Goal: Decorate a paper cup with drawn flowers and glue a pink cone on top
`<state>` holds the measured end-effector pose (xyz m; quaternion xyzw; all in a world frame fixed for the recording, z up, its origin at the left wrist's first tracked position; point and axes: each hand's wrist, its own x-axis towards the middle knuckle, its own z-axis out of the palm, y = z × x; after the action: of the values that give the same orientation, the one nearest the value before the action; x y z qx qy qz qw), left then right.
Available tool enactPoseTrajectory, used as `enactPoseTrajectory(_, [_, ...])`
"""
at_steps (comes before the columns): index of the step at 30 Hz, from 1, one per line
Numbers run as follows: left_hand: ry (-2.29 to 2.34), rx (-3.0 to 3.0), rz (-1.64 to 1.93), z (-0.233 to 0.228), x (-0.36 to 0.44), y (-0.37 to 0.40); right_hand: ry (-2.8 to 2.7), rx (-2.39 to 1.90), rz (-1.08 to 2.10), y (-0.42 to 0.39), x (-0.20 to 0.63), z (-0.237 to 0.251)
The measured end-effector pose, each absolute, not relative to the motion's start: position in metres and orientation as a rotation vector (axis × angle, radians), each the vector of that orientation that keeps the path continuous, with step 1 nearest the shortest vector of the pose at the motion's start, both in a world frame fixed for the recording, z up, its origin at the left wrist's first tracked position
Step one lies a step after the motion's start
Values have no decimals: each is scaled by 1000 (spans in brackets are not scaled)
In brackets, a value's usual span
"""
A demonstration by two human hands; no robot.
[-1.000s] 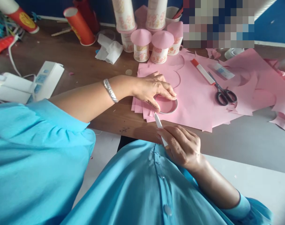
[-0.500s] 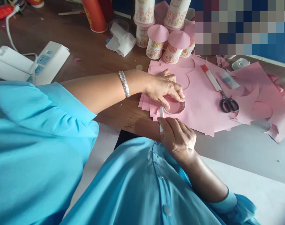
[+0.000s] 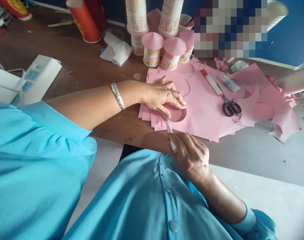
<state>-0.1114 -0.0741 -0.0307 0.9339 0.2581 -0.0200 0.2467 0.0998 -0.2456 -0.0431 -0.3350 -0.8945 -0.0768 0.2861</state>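
My left hand (image 3: 164, 96), fingers spread, presses a thin round ring (image 3: 184, 117) down on the stacked pink paper (image 3: 204, 116). Pink shows inside the ring, and part of its rim is hidden under my fingers. In my right hand (image 3: 189, 153) is a slim white pen (image 3: 170, 131), its upper end close to the ring's lower left edge. I cannot tell whether that end touches the paper. Curved drawn lines mark the sheet beyond my left hand. Black-handled scissors (image 3: 231, 108) lie on the paper to the right.
Near the scissors lie a red-and-white stick-shaped item (image 3: 211, 82) and a small white box (image 3: 230, 82). Decorated paper cups with pink cone tops (image 3: 153, 50) stand behind. A power strip (image 3: 39, 80) and a red cup (image 3: 84, 21) are on the left. Pink scraps (image 3: 284, 123) lie at right.
The view has shifted, so the table things sit further left. The pen leans more and its upper end is a little lower relative to the ring. My left hand stays on the ring.
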Motion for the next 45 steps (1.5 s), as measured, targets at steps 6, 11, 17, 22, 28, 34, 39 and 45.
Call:
enactPoseTrajectory(6, [727,2525,-100,-24,-112,-78,-2374,-938,-124,-249,117,-38])
enactPoseTrajectory(11, [736,2509,-108,-23,-112,-78,-2348,-926,-77,-246,126,-37])
enactPoseTrajectory(17, [715,2503,-90,-27,-114,-75,-2297,-973,-33,-247,136,-36])
enactPoseTrajectory(22, [655,2548,12,-37,-117,-71,-2079,-1002,-108,-251,153,-32])
enactPoseTrajectory(28, [662,2551,-2,-32,-117,-76,-1993,-1025,-165,-251,168,-33])
enactPoseTrajectory(34, [724,2577,-49,-25,-112,-81,-1990,-991,-208,-244,170,-31])
enactPoseTrajectory(39, [797,2644,-84,-21,-104,-80,-2006,-928,-187,-241,169,-28])
enactPoseTrajectory(45, [777,2666,-195,-14,-94,-75,-1865,-1248,254,-220,170,-11])
